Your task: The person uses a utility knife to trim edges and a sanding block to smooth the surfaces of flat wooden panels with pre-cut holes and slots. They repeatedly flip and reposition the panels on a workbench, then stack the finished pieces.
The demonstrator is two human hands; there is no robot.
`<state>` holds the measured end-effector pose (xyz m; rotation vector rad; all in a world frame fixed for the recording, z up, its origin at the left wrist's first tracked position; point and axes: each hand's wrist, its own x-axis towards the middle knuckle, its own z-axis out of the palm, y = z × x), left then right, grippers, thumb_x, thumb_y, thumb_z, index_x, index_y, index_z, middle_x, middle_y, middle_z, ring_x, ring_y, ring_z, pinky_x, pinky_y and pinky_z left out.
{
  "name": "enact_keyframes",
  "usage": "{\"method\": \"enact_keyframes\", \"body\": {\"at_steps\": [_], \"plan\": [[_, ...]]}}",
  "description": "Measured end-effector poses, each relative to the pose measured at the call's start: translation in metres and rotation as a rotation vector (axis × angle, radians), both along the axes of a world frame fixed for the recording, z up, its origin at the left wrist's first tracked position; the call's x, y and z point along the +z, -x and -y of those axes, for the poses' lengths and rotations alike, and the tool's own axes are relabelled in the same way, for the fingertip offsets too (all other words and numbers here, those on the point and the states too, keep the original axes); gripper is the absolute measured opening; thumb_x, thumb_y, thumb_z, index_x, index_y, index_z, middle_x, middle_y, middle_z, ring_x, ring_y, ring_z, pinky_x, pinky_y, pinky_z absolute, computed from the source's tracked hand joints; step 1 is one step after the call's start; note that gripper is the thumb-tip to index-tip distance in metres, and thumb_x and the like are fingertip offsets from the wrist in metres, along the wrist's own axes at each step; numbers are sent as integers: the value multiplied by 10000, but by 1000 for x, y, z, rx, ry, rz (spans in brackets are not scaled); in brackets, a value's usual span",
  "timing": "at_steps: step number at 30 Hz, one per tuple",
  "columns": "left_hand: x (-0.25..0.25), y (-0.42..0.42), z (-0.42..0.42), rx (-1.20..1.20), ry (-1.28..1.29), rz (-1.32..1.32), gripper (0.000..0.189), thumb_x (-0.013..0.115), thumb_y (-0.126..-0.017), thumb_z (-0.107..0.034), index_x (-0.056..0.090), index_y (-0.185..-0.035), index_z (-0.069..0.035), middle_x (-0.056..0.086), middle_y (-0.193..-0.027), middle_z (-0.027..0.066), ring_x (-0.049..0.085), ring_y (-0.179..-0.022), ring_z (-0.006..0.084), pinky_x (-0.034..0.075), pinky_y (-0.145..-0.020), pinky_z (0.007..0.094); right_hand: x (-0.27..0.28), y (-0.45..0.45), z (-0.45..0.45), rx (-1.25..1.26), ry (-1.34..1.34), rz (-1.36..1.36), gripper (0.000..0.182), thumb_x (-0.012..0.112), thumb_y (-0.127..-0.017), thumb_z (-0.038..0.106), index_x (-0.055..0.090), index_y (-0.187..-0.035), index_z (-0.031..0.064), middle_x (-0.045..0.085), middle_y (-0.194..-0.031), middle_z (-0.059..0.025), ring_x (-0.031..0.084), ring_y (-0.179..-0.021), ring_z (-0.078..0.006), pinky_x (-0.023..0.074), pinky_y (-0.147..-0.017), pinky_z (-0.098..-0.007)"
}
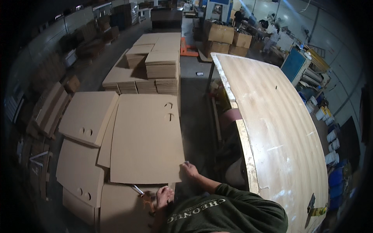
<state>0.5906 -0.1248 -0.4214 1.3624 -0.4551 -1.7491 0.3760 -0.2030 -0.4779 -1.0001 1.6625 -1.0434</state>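
In front of me a large flat cardboard sheet lies over other cardboard, with two round cut marks near its far right corner. My right hand is at its right edge near the front corner, fingers closed on the edge. A small pale spot shows at those fingertips, too small to name. Just below the sheet's front edge is my left hand, fingers loosely curled; whether it holds anything is unclear. To its left, a hand tool with an orange handle and metal shaft rests on lower cardboard.
Stacked cardboard stands at left, with more stacks beyond. A long wood-surfaced table with a rough edge runs along my right. Farther off are an orange pallet jack, cartons, buckets and people.
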Motion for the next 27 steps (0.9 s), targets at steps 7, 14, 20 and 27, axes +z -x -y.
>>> {"method": "enact_keyframes", "body": {"at_steps": [7,14,20,27], "plan": [[-68,-180,-14,460,291,785,156,590,-898,-92,582,-1030,-10,576,-829,48,547,-719,144,499,-663,284,-10,1,-23,-63,-242,84,203,579,-874,271,570,-889,68,593,-750,-63,572,-654,-197,480,-603,-339],[-104,-111,-74,-294,25,1430,936,680,-709,-508,277,-1441,-86,342,-1431,196,375,-1271,419,356,-973,598,37,-2,-33,-124,-210,328,293,594,-910,395,544,-754,153,453,-628,52,418,-534,-62,357,-491,-254],[-165,-104,-99,-140,168,1714,785,583,-843,-385,234,-1454,-36,335,-1427,216,404,-1242,414,356,-973,562,47,4,-29,-42,-288,346,285,601,-896,402,584,-840,124,536,-734,25,493,-659,-95,412,-603,-275],[33,-80,-71,-841,-282,1569,620,574,-864,-444,434,-1343,-75,470,-1284,166,469,-1175,406,413,-918,537,16,10,-21,-16,-220,344,240,553,-934,293,542,-840,73,479,-694,38,413,-618,-75,361,-573,-255]]}}
